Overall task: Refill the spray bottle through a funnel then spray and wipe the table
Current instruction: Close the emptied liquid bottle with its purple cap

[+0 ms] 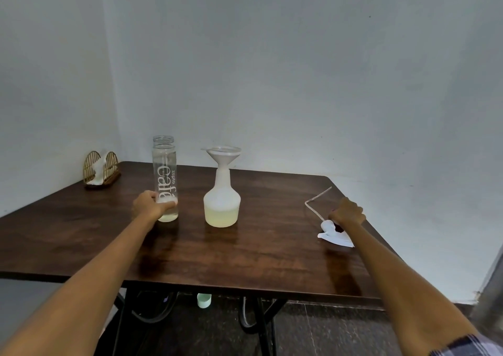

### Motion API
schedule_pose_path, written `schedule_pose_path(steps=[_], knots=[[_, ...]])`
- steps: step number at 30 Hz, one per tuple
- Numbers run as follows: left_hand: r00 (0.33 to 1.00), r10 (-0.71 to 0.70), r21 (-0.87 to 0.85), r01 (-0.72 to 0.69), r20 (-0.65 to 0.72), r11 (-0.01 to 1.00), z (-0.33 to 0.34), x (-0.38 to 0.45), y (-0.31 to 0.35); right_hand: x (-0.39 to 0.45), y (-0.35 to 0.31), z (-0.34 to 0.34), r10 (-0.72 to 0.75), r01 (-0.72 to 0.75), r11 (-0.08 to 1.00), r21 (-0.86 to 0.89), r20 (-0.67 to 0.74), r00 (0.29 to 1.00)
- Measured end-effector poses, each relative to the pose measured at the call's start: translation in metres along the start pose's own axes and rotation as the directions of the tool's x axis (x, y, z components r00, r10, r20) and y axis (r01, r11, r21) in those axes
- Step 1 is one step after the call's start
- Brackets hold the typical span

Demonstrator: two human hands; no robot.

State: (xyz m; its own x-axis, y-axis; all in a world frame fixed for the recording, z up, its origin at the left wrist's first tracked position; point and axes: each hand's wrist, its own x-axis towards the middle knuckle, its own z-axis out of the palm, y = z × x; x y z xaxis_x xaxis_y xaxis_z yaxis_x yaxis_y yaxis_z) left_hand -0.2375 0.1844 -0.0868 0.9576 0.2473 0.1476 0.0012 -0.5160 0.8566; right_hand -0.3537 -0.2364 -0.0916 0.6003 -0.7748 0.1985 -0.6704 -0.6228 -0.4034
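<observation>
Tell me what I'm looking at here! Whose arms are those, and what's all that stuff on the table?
There's one picture, from a camera on a person's head, so you see their own arms reaching out. The left hand holds a tall clear bottle with a little liquid at the bottom. The right hand is on the white spray top, lying with its thin tube on the brown table. In the middle stands the spray bottle, partly filled, a funnel in its neck. A napkin holder sits in the far corner.

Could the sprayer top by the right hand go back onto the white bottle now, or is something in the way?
The funnel sits in the spray bottle neck and blocks it. The right hand rests on the spray head.
</observation>
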Motion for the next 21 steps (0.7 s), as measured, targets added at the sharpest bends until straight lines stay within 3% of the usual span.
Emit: schedule_pose_path(steps=[3,6,10,14,18,21], knots=[[1.0,0.018,-0.027,-0.017,0.016,0.999,-0.001,0.002,-0.002,0.0,-0.005,-0.003,-0.041,0.051,0.995,0.09,-0.112,0.993],[0.997,0.054,-0.03,-0.053,0.062,0.998,-0.004,0.004,-0.005,-0.001,-0.023,-0.013,-0.163,0.2,0.945,0.257,-0.16,0.974],[0.987,0.074,-0.028,-0.071,0.144,0.997,-0.011,0.004,-0.013,-0.026,-0.066,-0.021,-0.326,0.444,0.76,0.474,-0.313,0.892],[0.987,0.091,-0.024,-0.089,0.131,0.996,-0.023,0.003,-0.011,-0.064,-0.125,-0.033,-0.361,0.547,0.518,0.658,-0.411,0.837],[0.985,0.115,-0.05,-0.109,0.126,0.993,-0.038,0.01,-0.005,-0.094,-0.182,-0.042,-0.481,0.67,0.366,0.646,-0.485,0.73],[0.976,0.18,-0.079,-0.171,0.124,0.982,-0.046,0.014,0.004,-0.11,-0.214,-0.043,-0.536,0.742,0.31,0.594,-0.536,0.653]])
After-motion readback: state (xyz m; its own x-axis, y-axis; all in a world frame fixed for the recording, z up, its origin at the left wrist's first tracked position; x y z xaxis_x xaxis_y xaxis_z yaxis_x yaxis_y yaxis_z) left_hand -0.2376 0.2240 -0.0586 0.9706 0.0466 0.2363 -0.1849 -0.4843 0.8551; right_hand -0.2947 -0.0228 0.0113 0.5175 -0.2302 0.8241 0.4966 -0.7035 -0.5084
